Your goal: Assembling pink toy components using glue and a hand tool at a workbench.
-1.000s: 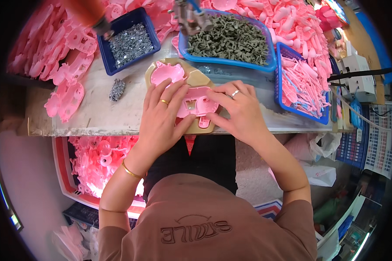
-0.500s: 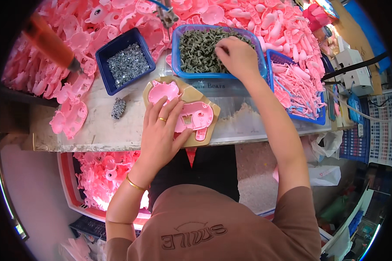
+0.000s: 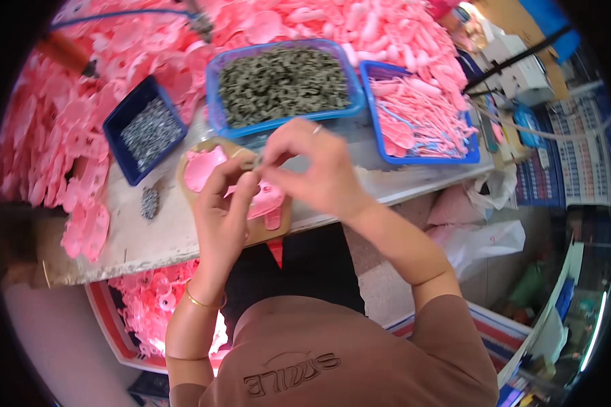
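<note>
Above a tan holding block (image 3: pixel 283 222), my left hand (image 3: pixel 218 214) and my right hand (image 3: pixel 322 173) meet at their fingertips. Pinched between the fingers of both is a small grey-green part (image 3: pixel 250 165), partly covered and blurred. It resembles the many small grey-green parts (image 3: pixel 285 81) heaped in the blue basin (image 3: pixel 288 125) just beyond. Set in the block are a round pink plastic shell (image 3: pixel 202 168) and another pink plastic piece (image 3: pixel 268 201), which my hands partly hide.
A dark blue tray (image 3: pixel 137 178) of small metal screws stands at left, a little screw pile (image 3: pixel 150 203) beside it. Pink parts (image 3: pixel 81 136) are heaped behind. At right sits a blue basket (image 3: pixel 421 161) of thin pink pieces. An orange tool (image 3: pixel 64 53) hangs upper left.
My right hand has come back from the basin to above the block, bringing a small grey-green part. My left hand has lifted off the pink pieces to meet it. The view has shifted.
</note>
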Demonstrator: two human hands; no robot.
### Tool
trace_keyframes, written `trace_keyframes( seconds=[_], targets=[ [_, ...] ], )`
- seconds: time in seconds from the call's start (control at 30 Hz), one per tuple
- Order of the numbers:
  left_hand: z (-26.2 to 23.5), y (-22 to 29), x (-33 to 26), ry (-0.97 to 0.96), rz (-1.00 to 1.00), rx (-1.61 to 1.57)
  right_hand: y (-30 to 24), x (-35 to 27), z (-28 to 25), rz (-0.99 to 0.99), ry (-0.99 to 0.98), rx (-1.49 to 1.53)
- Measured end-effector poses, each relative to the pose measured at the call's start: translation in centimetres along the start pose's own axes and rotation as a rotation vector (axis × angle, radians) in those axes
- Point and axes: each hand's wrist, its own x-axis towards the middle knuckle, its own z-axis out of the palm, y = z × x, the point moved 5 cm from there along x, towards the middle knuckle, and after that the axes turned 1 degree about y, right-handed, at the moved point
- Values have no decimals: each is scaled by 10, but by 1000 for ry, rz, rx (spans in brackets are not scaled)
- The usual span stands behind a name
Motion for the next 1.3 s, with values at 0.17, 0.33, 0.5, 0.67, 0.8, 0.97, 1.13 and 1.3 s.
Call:
trace_keyframes(
  seconds=[0.17, 0.33, 0.5, 0.67, 0.8, 0.97, 1.13, 1.3],
  targets=[
    [10, -7, -7, 32, -111, -178, -12, -26, -3, -40, 57, -98],
    [-8, 0, -10, -1, -134, -111, 27, -27, -94, 232, 167, -342],
    [-4, 6, -13, -45, -193, -119, 86, -49, -197, 385, 227, -935],
    [1, 5, -12, -79, -235, -100, 106, -47, -205, 421, 178, -868],
    [-4, 1, -8, -87, -267, -51, 106, -45, -204, 417, 71, -870],
    [-8, -1, -3, -103, -289, -25, 101, -47, -222, 253, 126, -752],
    [-9, 1, -2, -115, -350, -37, 76, -43, -188, 524, 13, -145],
    [0, -3, 2, -156, -340, -54, 10, -34, -77, 394, -228, -151]
  ],
)
